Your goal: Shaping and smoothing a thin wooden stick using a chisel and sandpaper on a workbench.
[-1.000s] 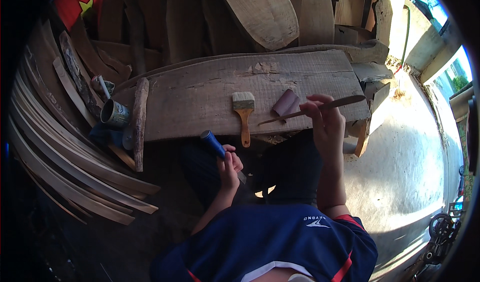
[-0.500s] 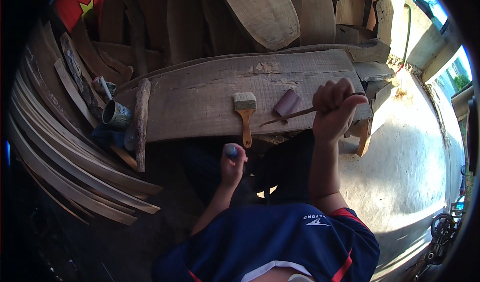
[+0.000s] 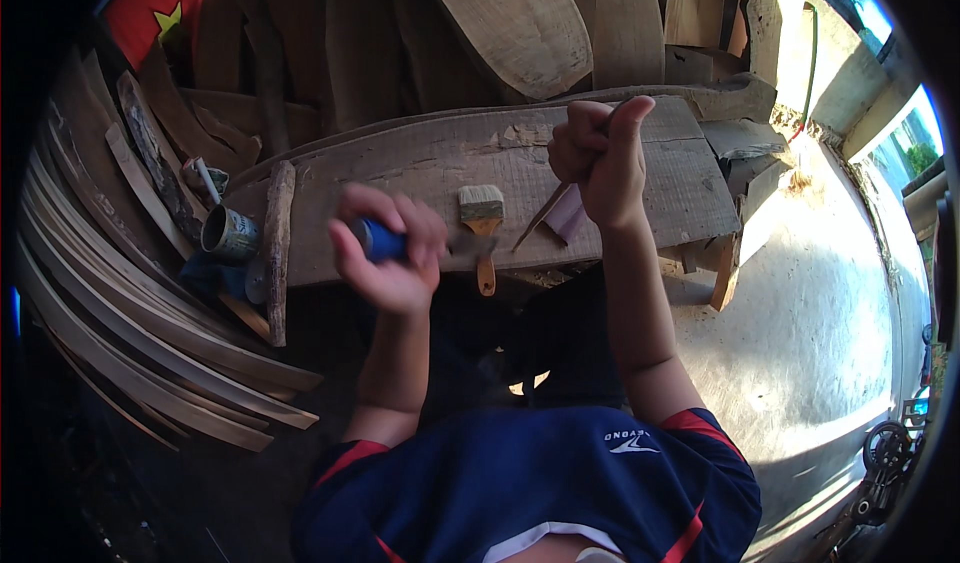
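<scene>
My left hand [image 3: 395,253], slightly smeared by motion, is closed round the blue handle [image 3: 380,241] of a tool. A blurred greyish part extends from it to the right, in front of the paintbrush handle; its kind cannot be made out. In my right hand [image 3: 602,163], thumb up, is a thin brown stick [image 3: 538,219] slanting down and left towards the board's near edge. Between the hands lies a flat paintbrush [image 3: 482,205] with pale bristles and a wooden handle jutting over the edge. A curled purplish sheet [image 3: 568,215], like sandpaper, lies behind the stick.
A wide wooden board [image 3: 390,168] serves as the bench top, with a rough wooden stick [image 3: 280,253] across its left end. Beside that stands a tin can [image 3: 230,233]. Long curved strips [image 3: 170,348] fan out at the left. Planks [image 3: 510,28] lean at the back.
My left hand has risen forward and left with the blue-handled tool, over the board's near edge. My right hand has shifted left and forward, and the stick now slants more steeply.
</scene>
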